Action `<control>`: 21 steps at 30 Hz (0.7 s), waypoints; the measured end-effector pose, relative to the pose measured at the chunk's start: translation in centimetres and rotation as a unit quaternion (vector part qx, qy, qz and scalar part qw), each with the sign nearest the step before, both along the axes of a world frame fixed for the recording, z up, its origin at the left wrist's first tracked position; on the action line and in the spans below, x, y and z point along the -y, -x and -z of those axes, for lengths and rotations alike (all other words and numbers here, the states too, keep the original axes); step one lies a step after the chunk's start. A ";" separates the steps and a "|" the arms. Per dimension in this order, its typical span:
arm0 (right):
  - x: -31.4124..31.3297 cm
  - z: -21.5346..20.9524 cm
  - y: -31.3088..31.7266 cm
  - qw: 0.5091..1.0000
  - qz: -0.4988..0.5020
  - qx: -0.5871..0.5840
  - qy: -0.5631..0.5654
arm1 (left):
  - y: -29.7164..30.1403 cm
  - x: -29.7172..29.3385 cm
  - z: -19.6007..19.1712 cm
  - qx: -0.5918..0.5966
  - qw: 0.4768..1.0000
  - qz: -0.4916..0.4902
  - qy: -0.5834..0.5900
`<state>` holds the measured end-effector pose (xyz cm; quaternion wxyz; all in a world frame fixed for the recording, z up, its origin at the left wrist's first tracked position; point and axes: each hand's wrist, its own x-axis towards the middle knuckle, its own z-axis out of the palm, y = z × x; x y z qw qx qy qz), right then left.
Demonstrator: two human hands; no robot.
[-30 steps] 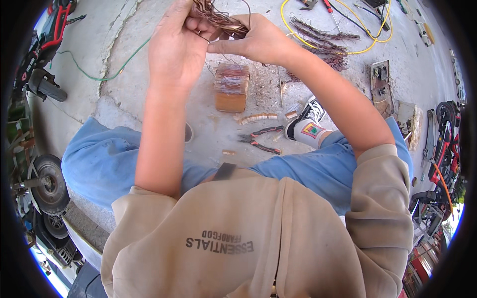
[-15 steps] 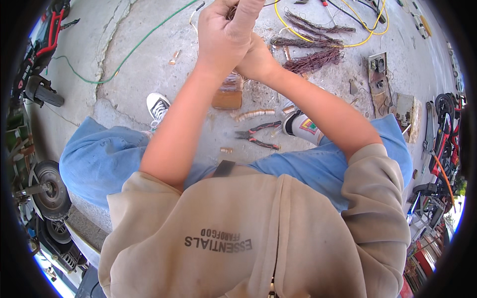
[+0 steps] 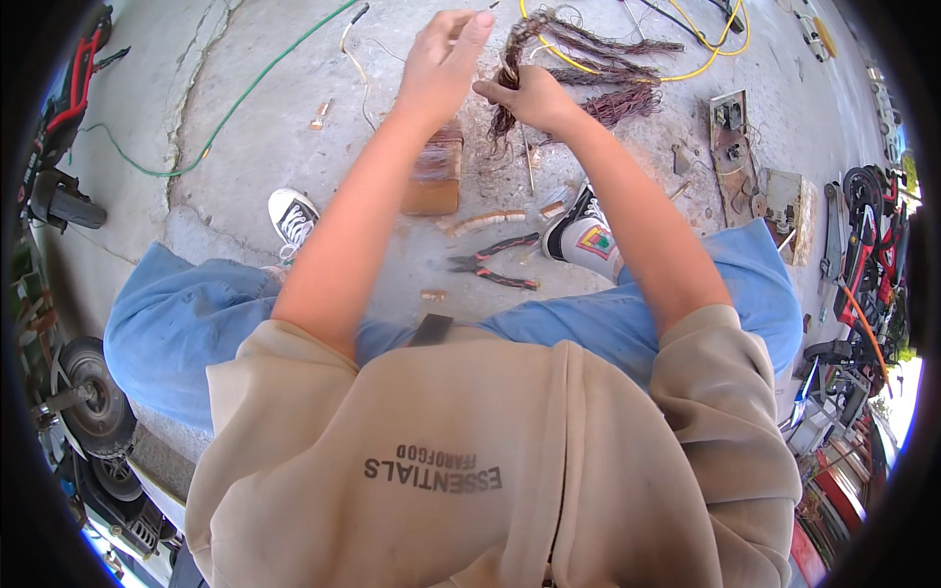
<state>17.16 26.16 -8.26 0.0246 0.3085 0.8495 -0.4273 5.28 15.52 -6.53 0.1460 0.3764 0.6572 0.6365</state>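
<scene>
We grasp one wire bundle in our right hand; our left hand, fingers loosely parted, is just left of it. Nearer us than both hands lie one block and one pair of pliers.

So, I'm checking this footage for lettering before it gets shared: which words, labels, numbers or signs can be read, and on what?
Top: two lines of dark print, upside down here; legible, but I won't copy them out.
Sock patch: colourful; too small to tell if it bears letters.
Wire bundle, pliers: no lettering I can make out.
</scene>
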 end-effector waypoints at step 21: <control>8.4 14.9 -2.8 0.665 0.451 0.010 0.595 | 3.8 15.6 22.8 0.243 0.882 0.137 0.381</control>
